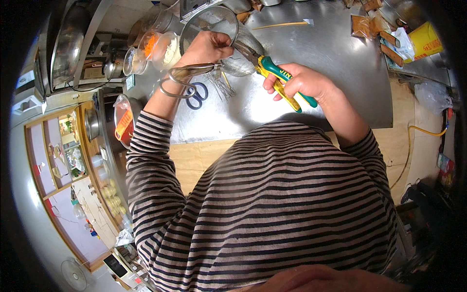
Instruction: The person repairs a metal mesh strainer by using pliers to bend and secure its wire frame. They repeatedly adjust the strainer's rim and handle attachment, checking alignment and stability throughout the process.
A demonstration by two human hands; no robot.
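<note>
My left hand (210, 47) is closed on the rim of a round wire-mesh strainer (206, 22), its fingers pinched near the rim's right side. A metal handle with a curved loop (170, 91) lies across my left wrist. My right hand (304, 82) grips green-and-yellow pliers (266, 64). The jaws reach the strainer's rim beside my left fingertips; whether they bite on wire I cannot tell. More silver mesh (243, 65) shows beneath the jaws. Below my left hand lie dark-handled scissors (196, 96) and a tangle of thin wire (223, 86) on the metal table (335, 63).
Bowls of shredded orange food (151, 45), pale shreds (171, 51) and other food (132, 62) stand at left. An orange grater (124, 124) sits in a container. A thin stick (279, 25) lies at the back; a brown packet (361, 27) and yellow bag (425, 41) are far right.
</note>
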